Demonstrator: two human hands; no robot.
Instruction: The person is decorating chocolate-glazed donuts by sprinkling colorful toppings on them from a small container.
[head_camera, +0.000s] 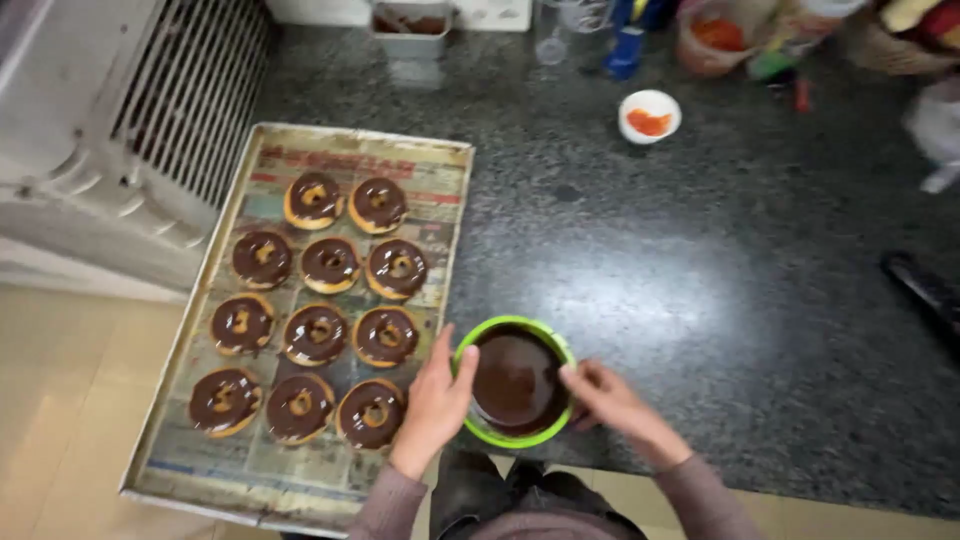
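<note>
A green bowl (515, 436) of dark chocolate glaze sits near the front edge of a dark granite counter. My left hand (436, 400) grips its left rim, thumb up along the edge. My right hand (606, 398) holds the right rim, fingers curled on it. Just left of the bowl lies a metal tray (190, 340) lined with printed paper. On it sit several chocolate-glazed doughnuts (316, 334) in rows; the nearest one (371, 412) is beside my left hand.
A small white dish with red sauce (649, 116) stands at the back of the counter (700, 280). Jars, a metal tin (411, 28) and a blue object (625, 50) line the far edge. A white slatted appliance (130, 110) is at the left. A dark object (925, 290) lies at the right.
</note>
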